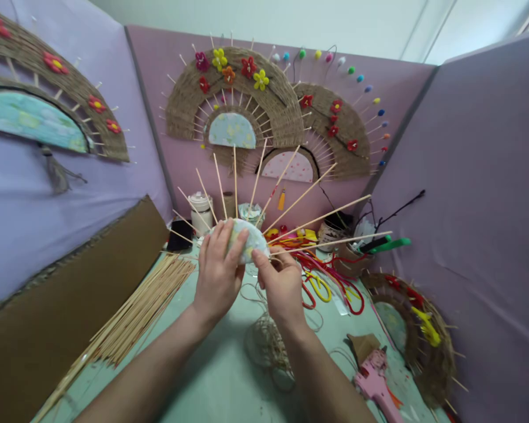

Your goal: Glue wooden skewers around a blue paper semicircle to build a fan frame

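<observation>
My left hand (220,267) is closed around a half-round fan base (252,238) covered in pale blue-green floral cloth, fingers over its front. Thin wooden sticks (306,192) fan out from the curved edge of the base. At the base's right corner, by the lowest stick, my right hand (282,279) is pinched shut, and a thin strand shows by its fingertips. Below the hands, a tangled ball of jute twine (271,341) rests on the table, loose loops rising towards the right hand. The right fingertips are partly hidden.
Loose sticks (136,311) lie left beside a cardboard sheet (70,305). Red and yellow pipe cleaners (320,285), a pink glue gun (377,385) and a finished woven fan (438,346) are on the right. A white jar (201,214) stands behind; woven fans (282,114) hang on the back panel.
</observation>
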Tool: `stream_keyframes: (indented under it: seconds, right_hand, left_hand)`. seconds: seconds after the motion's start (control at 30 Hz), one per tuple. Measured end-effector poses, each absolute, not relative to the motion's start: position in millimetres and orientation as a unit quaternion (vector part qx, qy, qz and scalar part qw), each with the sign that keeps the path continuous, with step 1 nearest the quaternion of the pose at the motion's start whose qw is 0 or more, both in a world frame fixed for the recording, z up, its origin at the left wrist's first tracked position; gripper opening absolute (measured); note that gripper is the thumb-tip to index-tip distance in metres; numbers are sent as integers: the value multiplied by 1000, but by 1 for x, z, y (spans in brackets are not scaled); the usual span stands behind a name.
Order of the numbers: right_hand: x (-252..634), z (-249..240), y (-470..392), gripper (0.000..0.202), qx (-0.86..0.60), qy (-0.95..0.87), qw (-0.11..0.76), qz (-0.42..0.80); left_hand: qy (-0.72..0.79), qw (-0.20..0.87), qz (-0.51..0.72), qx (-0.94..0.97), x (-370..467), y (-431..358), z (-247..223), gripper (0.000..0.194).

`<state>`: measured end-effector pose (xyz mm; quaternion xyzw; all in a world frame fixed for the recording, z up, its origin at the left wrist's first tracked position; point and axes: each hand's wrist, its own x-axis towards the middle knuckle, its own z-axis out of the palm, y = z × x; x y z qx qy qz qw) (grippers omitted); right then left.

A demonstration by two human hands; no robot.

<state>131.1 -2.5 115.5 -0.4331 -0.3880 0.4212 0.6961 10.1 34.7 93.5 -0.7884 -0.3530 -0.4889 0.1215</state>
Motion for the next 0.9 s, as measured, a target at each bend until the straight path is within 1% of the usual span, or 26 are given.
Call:
stream_keyframes:
  seconds: [0.13,0.23,0.3,0.47,0.53,0.63,0.77,0.9]
  right_hand:
    - [127,120,-11,23,-391,-443,669,450]
    - [133,125,-18,26,-362,-480,658,453]
    - [139,129,-23,26,-365,-495,667,420]
    - [151,135,-27,3,-390,-532,702,267]
    - [154,135,-25,3,-394,-539,704,243]
    - [156,132,-22,3,-398,-533,705,247]
    - [157,129,-18,3,-401,-518,711,257]
    - [158,127,-15,7,-412,-513,706,262]
  left_hand:
    - [-335,72,-476,-810,-2,36,104,66]
    - [-344,69,-464,-813,-10,28,117,64]
    - [-355,71,-449,-817,-15,20,126,62]
    - [-373,56,-420,-826,-25,9,138,54]
    - [-366,46,-414,-832,-25,8,138,50]
    - [-354,38,-412,-839,-24,7,137,47]
    - [-350,31,-405,-844,-21,7,137,48]
    - [-342,24,-403,-849,-19,7,137,49]
